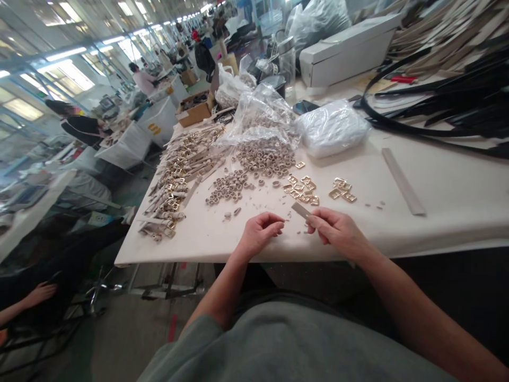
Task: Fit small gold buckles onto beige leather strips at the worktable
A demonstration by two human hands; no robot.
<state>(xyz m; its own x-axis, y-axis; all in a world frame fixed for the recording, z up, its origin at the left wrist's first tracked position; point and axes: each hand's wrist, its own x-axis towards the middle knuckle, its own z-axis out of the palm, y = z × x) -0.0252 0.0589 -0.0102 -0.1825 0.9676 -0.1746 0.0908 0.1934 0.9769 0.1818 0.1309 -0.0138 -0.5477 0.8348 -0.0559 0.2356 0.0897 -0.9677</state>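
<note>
Over the table's front edge, my right hand [338, 231] pinches a flat beige strap [301, 211] between thumb and fingers, its end pointing up and left. My left hand [263, 231] is closer to the middle, thumb and fingertips drawn together; whatever they may hold is too small to name. Gold buckles [306, 192] lie just beyond the hands, with a second small group of buckles [341, 190] to the right. A heap of small beige loops [230, 187] spreads past my left hand. Tiny beige scraps are strewn around both hands.
Bundled straps with buckles [170, 183] line the table's left side. Clear plastic bags [258, 114] and a white wrapped packet [333, 127] stand behind. A single beige strap [403, 183] and black straps [445, 111] lie right. A co-worker's hand [42, 293] shows at lower left.
</note>
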